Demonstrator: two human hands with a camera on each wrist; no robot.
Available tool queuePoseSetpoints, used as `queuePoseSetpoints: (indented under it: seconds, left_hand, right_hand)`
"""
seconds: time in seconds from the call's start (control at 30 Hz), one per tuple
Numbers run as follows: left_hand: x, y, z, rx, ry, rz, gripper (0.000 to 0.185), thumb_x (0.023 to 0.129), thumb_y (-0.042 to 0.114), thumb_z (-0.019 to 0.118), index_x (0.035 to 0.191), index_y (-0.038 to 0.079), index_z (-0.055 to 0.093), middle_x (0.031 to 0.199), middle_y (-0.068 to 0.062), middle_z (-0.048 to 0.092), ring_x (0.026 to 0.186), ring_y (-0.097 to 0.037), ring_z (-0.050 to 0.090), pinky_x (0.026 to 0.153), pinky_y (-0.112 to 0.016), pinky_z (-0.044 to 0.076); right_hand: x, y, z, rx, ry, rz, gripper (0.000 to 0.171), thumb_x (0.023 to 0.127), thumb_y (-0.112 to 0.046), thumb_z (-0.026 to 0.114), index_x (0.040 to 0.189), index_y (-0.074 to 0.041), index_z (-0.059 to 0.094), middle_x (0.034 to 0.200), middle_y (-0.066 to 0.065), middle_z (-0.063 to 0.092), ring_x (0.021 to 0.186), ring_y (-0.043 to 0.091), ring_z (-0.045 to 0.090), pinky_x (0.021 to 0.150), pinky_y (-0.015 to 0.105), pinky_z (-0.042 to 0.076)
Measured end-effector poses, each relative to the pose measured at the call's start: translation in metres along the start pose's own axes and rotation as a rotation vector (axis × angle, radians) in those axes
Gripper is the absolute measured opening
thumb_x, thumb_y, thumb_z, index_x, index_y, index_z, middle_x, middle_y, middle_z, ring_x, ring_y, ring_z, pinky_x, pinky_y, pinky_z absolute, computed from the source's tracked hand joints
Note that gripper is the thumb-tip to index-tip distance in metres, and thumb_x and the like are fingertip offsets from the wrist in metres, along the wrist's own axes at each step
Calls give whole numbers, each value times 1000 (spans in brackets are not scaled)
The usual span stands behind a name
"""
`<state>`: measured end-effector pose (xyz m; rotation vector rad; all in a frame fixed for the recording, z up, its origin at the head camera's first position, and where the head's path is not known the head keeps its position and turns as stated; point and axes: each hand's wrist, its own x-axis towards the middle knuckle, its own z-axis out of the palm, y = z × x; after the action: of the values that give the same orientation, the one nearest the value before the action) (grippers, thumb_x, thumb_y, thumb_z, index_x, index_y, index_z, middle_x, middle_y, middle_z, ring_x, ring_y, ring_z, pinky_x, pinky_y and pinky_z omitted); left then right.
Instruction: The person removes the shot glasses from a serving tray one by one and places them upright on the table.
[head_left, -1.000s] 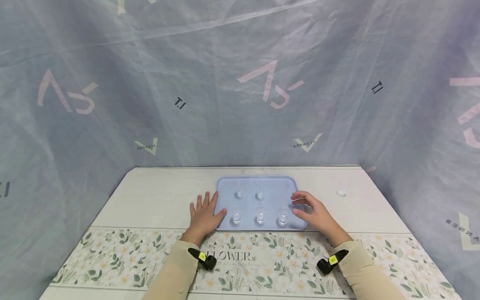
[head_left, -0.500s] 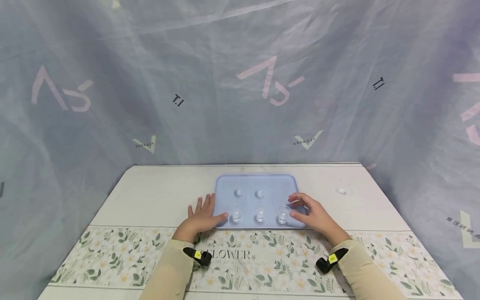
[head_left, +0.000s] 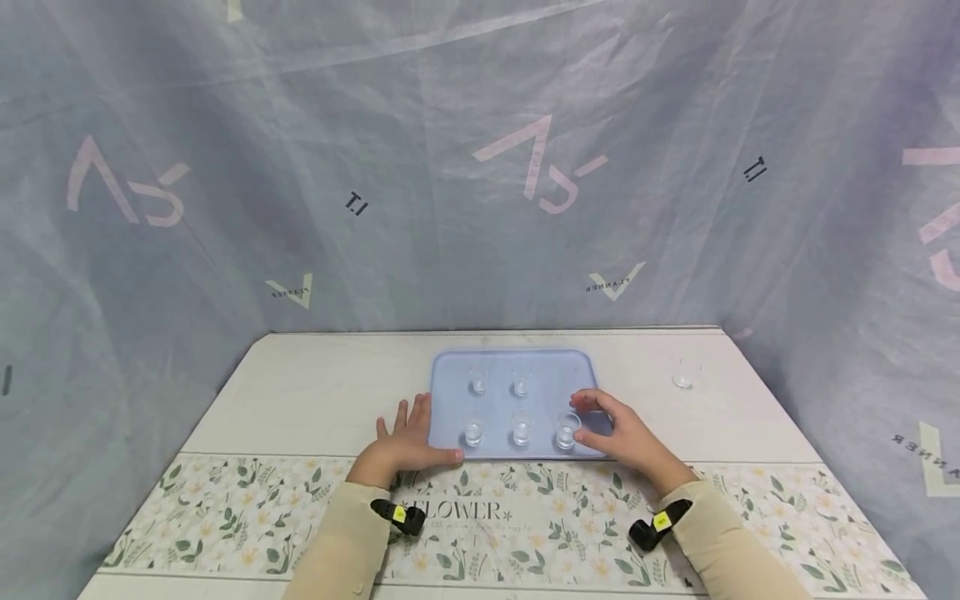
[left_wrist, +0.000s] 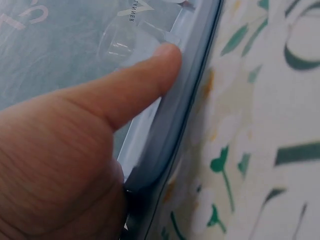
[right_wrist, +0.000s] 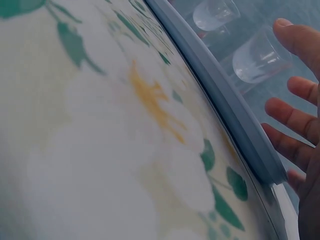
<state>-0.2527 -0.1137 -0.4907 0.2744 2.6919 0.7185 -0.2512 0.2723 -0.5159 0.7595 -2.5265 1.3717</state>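
A light blue tray [head_left: 551, 365] lies on the table with small clear shot glasses standing in it, three in front and two behind. My left hand [head_left: 405, 442] rests at the tray's left front corner, fingers spread. Its thumb [left_wrist: 142, 77] lies along the front rim, close to a shot glass [left_wrist: 117, 45]. My right hand [head_left: 626, 432] reaches over the tray's right side, fingers loosely bent around the front right shot glass [head_left: 567, 435]. In the right wrist view, the thumb [right_wrist: 300, 40] overlaps that glass [right_wrist: 257, 60], and the other fingers stand apart from it.
Another clear shot glass [head_left: 682, 382] stands on the white table at the back right, outside the tray. A floral printed strip [head_left: 510, 542] runs along the table's front. Grey sheeting [head_left: 450, 167] hangs behind and on both sides.
My right hand has moved a little left, bringing thumb and fingers nearer the front right glass. My left hand has slid forward along the corner, its thumb lowering to the front rim.
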Motion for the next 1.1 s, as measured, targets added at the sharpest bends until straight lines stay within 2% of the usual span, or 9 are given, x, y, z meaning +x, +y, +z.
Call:
queuePoseSetpoints:
  seconds: [0.1, 0.23, 0.4, 0.47, 0.5, 0.73, 0.9, 1.1]
  left_hand:
    - [3, -3, 4, 20, -9, -14, 133, 77, 72, 71, 162, 6, -7, 168, -15, -8, 153, -35, -16, 114, -65, -18]
    - [0, 0, 2, 14, 2, -12, 134, 75, 71, 74, 162, 3, -3, 169, -18, -5, 154, -38, -14, 114, -67, -16]
    - [-4, 3, -1, 35, 17, -18, 131, 77, 68, 74, 162, 3, 0, 169, -19, 0, 154, -40, -9, 114, -69, -10]
    - [-5, 3, 0, 41, 23, -22, 130, 78, 70, 72, 162, 3, 0, 169, -18, 0, 154, -40, -8, 115, -69, -10]
    - [-4, 3, 0, 47, 24, -26, 129, 78, 71, 71, 163, 5, -1, 169, -17, -1, 154, -39, -9, 115, -68, -10]
    - [-5, 7, 1, 89, 41, -25, 128, 78, 76, 68, 163, 9, 0, 169, -17, -2, 154, -40, -10, 115, -69, -9]
    - [-3, 8, 3, 116, 38, -19, 124, 78, 77, 67, 164, 11, 7, 168, -20, -3, 154, -40, -9, 115, -70, -7]
    - [-2, 9, 4, 102, 42, -14, 121, 76, 77, 68, 164, 14, 14, 168, -20, -3, 154, -42, -9, 113, -73, -6]
  right_hand:
    - [0, -3, 3, 4, 6, -15, 56, 82, -8, 84, 131, -4, 60, 123, 13, 68, 114, 34, 63, 101, 39, 45]
    - [0, -5, 7, -5, 10, -33, 60, 79, -6, 86, 132, -4, 59, 123, 13, 67, 112, 34, 63, 100, 49, 44]
    - [0, -6, 11, -48, -17, -14, 57, 81, -15, 87, 131, -10, 60, 123, 8, 68, 113, 30, 63, 116, 60, 21]
    - [0, -6, 12, -52, -21, -5, 56, 82, -17, 86, 131, -11, 60, 122, 7, 69, 113, 30, 63, 117, 65, 10]
    - [0, -6, 12, -53, -20, -7, 56, 82, -17, 86, 131, -11, 60, 121, 7, 69, 112, 30, 63, 117, 66, 8]
    - [1, -7, 11, -44, -20, -11, 57, 83, -18, 85, 133, -12, 59, 120, 7, 69, 110, 29, 63, 116, 68, 7]
    - [1, -6, 11, -46, -19, -21, 57, 83, -17, 85, 133, -11, 59, 118, 7, 69, 107, 28, 63, 116, 69, 9]
    - [0, -6, 11, -45, -15, -20, 57, 82, -17, 86, 132, -12, 60, 117, 6, 70, 107, 28, 63, 116, 69, 8]
